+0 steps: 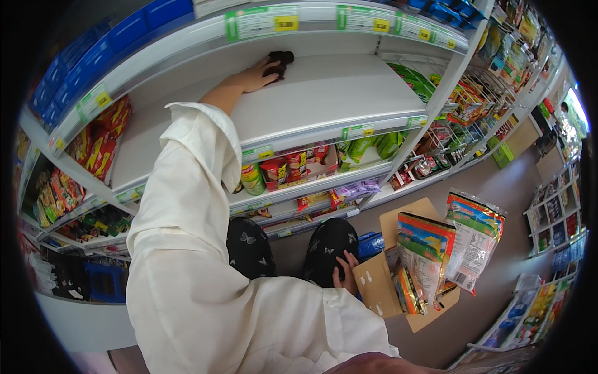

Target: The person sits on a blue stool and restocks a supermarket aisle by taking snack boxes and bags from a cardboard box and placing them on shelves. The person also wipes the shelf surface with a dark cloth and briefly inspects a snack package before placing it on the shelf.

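Observation:
My left hand (254, 78) reaches deep onto a white shelf (327, 93) of a store rack, its fingers around a crumpled dark brown cloth (279, 63) pressed against the shelf surface near the back panel. The white sleeve on that arm is rolled to the forearm. My right hand (345, 271) rests on my right knee, over black trousers with a butterfly print, and holds nothing. Right beside it stands an open cardboard box (378, 285) with large snack bags (425, 248) sticking out of it.
Red snack bags (100, 145) fill the shelf's left end. Blue boxes (126, 32) line the shelf above. Below are a green canister (252, 179) and a carton of red packets (299, 168). Wire racks (467, 98) of snacks stand rightward, and more goods line the aisle's far side.

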### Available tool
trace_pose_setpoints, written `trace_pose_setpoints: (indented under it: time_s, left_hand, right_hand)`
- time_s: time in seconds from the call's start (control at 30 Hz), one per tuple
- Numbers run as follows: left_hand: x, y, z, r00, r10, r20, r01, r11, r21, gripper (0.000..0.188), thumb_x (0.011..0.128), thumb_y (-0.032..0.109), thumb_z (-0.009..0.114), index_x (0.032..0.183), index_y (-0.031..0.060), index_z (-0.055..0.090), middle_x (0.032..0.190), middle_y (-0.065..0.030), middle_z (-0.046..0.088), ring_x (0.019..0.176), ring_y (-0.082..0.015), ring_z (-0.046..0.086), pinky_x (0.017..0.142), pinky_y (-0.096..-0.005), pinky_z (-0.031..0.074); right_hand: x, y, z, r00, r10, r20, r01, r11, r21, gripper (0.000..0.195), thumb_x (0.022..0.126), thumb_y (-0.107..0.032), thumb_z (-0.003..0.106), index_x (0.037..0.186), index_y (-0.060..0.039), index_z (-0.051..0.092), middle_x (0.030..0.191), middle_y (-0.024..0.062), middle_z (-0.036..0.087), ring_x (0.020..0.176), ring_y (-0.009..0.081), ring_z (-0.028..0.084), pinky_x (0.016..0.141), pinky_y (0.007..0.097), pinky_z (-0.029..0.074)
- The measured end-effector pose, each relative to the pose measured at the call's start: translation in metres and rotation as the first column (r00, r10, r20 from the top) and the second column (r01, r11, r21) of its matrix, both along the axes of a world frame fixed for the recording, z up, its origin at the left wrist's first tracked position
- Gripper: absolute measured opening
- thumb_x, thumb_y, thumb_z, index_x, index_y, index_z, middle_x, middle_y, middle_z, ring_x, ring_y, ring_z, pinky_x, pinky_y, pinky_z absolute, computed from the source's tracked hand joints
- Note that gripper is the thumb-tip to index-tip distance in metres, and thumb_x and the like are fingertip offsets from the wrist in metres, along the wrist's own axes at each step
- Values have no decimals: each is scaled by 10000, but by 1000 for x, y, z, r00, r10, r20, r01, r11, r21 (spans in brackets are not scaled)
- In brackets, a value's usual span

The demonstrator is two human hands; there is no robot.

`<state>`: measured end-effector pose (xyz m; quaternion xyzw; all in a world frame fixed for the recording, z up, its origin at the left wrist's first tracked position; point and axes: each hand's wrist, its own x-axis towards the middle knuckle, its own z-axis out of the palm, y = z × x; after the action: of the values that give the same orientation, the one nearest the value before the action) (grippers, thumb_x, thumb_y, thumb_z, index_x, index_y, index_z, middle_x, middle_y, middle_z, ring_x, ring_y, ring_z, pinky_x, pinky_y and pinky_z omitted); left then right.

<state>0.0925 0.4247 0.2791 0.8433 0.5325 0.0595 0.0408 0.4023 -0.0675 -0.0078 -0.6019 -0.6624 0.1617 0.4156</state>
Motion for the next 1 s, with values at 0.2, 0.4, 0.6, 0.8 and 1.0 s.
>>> trace_pose_setpoints:
  time_s: [0.2, 0.4, 0.6, 0.8, 1.0]
  left_hand:
    - [-108, -39, 1, 995, 99, 21, -99, 995, -19, 619, 955, 555, 358, 1511, 335, 198, 1594, -90, 102, 1434, -362, 194, 1165, -460, 205]
    - [-194, -81, 3, 963, 269, 2, -269, 963, -11, 633, 952, 552, 345, 1517, 326, 172, 1593, -96, 104, 1432, -365, 194, 1171, -438, 201]
    - [-253, -127, -5, 857, 512, -52, -508, 858, 71, 646, 946, 551, 342, 1518, 298, 184, 1585, -124, 127, 1408, -371, 255, 1143, -446, 261]
    - [-281, -164, -7, 695, 696, -179, -670, 718, 188, 674, 912, 586, 332, 1487, 234, 307, 1530, -204, 257, 1337, -405, 373, 1046, -508, 364]
    - [-300, -144, -27, 403, 902, -158, -801, 431, 415, 693, 909, 570, 309, 1333, 60, 512, 1328, -230, 521, 1158, -433, 534, 900, -544, 440]
  right_hand:
    - [-15, -2, 4, 999, -38, 30, 38, 999, 4, 320, 859, -87, 590, 1178, -65, 604, 1388, 147, 474, 1270, 397, 422, 1039, 475, 352]
    - [-19, 10, -18, 996, -36, 82, 33, 999, 42, 316, 847, -105, 604, 1161, -79, 616, 1362, 148, 501, 1246, 389, 447, 1036, 473, 347]
    - [-27, 7, -16, 995, -23, 101, 26, 999, -23, 317, 861, -118, 589, 1174, -81, 620, 1376, 123, 501, 1279, 361, 422, 1059, 458, 316]
    - [-28, 1, -11, 997, -34, 72, 36, 999, -31, 312, 872, -132, 595, 1178, -72, 615, 1379, 116, 500, 1280, 353, 423, 1063, 448, 314]
    - [-31, 1, -17, 1000, -19, -19, 19, 1000, -11, 319, 870, -136, 594, 1180, -61, 610, 1364, 146, 501, 1257, 364, 432, 1057, 452, 322]
